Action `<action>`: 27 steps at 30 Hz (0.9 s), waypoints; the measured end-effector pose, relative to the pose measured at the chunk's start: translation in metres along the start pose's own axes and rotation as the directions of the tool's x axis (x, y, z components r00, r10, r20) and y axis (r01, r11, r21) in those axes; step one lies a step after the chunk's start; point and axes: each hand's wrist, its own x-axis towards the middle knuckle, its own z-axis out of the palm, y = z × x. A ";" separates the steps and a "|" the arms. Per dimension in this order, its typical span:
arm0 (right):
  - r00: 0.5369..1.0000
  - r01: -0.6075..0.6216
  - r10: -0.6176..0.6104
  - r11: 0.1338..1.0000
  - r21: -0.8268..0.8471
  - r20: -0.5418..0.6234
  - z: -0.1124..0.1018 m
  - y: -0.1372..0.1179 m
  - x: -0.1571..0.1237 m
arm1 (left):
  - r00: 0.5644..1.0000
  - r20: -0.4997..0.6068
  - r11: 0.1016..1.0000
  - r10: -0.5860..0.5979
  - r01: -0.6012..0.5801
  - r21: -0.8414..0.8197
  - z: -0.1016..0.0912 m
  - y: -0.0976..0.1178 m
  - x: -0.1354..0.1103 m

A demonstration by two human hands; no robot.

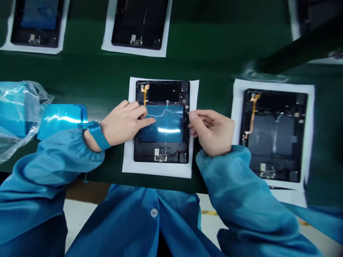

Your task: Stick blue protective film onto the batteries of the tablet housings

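An opened tablet [138, 142] lies on a white sheet [157, 169] in front of me. A shiny blue film [160, 123] covers the middle of its inside. My left hand [124, 121] rests at the tablet's left edge, with its thumb stretched out over the film and the other fingers loosely bent; I see nothing held in it. At the right edge, my right hand [213, 128] is closed with thumb and forefinger pinched together. Whatever may be between those fingertips is hidden or too small to make out. An orange ribbon cable [145, 93] shows near the tablet's upper left corner.
To the right lies another opened tablet [270, 135] on white sheet. Two more, a film-covered tablet [37, 32] and a bare tablet [139, 25], lie farther back. Blue film sheets [63, 119] stick out of a clear plastic bag [18, 114] at left. A dark bar [302, 50] crosses the upper right.
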 end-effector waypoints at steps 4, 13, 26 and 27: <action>1.000 -0.008 0.008 1.000 0.005 0.026 0.001 0.002 0.002 | 0.996 0.073 0.996 0.054 -0.059 0.071 0.004 0.011 0.020; 0.998 0.024 -0.023 1.000 -0.015 0.057 0.000 0.010 0.004 | 0.988 0.154 0.995 0.013 -0.029 0.099 0.002 0.041 0.050; 0.617 0.785 -0.339 0.331 -0.523 0.710 0.047 -0.048 0.014 | 0.946 0.112 0.924 -0.304 0.322 -0.207 -0.002 -0.022 -0.032; 0.624 0.779 -0.313 0.325 -0.536 0.716 0.051 -0.050 0.018 | 0.948 0.132 0.928 -0.291 0.313 -0.203 0.000 -0.021 -0.031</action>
